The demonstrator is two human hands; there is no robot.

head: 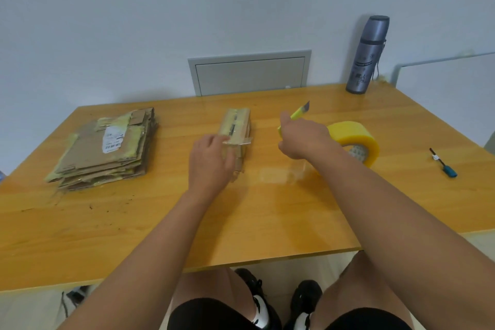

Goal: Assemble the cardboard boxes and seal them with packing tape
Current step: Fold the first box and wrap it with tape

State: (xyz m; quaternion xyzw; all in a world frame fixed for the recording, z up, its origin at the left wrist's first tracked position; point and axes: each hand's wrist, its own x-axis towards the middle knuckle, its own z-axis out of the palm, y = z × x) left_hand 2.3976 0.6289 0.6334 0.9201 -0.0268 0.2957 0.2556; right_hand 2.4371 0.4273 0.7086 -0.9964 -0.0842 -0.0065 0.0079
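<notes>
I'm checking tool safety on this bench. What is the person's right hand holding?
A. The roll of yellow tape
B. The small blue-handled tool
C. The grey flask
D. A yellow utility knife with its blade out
D: the right hand grips the yellow utility knife, whose blade points up and away, while the tape roll rests on the table behind the hand.

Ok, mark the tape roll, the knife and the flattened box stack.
tape roll (pixel 356 134): head view, yellow outer band.
knife (pixel 299 111): head view, yellow handle below the blade.
flattened box stack (pixel 88 154): head view, top sheet.
</notes>
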